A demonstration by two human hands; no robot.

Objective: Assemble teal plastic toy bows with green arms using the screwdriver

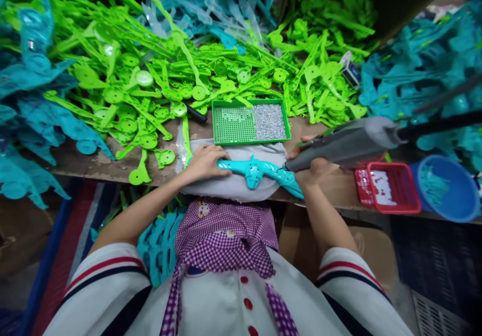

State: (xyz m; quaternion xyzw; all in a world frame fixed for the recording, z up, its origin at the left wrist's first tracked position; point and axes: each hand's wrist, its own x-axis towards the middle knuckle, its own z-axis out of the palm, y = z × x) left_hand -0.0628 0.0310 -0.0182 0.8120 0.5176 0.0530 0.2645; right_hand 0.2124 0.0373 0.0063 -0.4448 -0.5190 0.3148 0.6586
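Left hand (pixel 205 161): palm down, fingers spread and pressed flat on the near-left end of the turquoise plastic toy part (pixel 259 171), pinning it against the grey cloth pad (pixel 233 185). No pinch; hold by downward pressure only.

Right hand (pixel 314 168): wrapped around the body of the grey electric screwdriver (pixel 346 142), fingers closed on it, tip lowered to the right portion of the toy part, touching or just above it; exact contact not discernible.

Turquoise plastic toy part: lying flat and lengthwise on the cloth pad, at the near edge of the wooden workbench (pixel 94 162).

Green screw tray (pixel 250 122): just behind the toy part, small silver screws heaped in its right half, perforated green floor bare in its left half.

Red basket (pixel 387 188): right of the toy part, beyond the screwdriver hand. Blue bowl (pixel 446 188): farther right again.

Lime-green plastic parts (pixel 158 80): piled behind and left of the toy part. Turquoise plastic parts (pixel 33 120): heaped farther left.

Step judged in hand: fastening, driver tip at a screw point on the right section. Next move judged to call for a steady vertical driver and unbroken left-hand pressure, so the part cannot twist on the soft pad.
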